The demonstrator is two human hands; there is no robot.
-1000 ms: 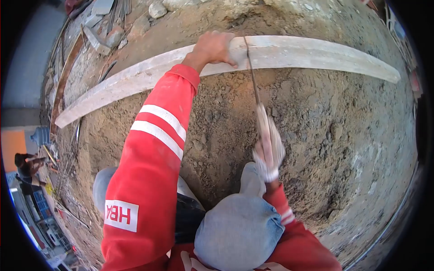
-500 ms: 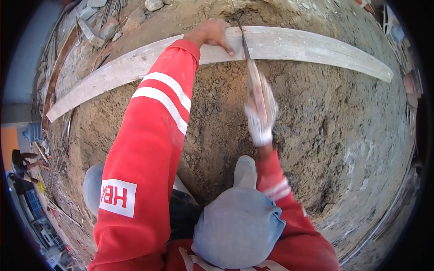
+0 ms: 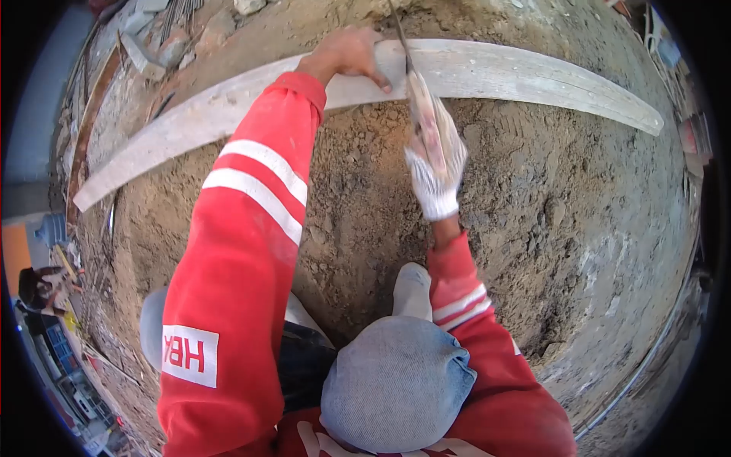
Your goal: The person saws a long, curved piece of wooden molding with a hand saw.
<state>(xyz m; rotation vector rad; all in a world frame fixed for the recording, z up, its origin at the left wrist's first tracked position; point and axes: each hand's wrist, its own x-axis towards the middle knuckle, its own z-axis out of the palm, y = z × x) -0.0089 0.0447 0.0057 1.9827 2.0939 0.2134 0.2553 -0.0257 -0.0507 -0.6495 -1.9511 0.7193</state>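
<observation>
The long pale board (image 3: 495,70) lies across the brown dirt (image 3: 358,167) and looks bent like a bow. A thin saw blade (image 3: 403,38) crosses the top of the board near its middle and pokes out past its far edge. The saw handle (image 3: 429,126) starts by the near edge of the board. The right hand (image 3: 442,164), in a white glove, has its fingers closed around that handle. The bare left hand (image 3: 346,55) rests on the board just left of the blade, with its thumb wide apart from the other fingers. A knee in blue jeans (image 3: 400,385) is on the near side of the board. Stones (image 3: 217,32) sit past the far edge of the board. Well off from the board's left end is another person (image 3: 46,289), too small to see well.
</observation>
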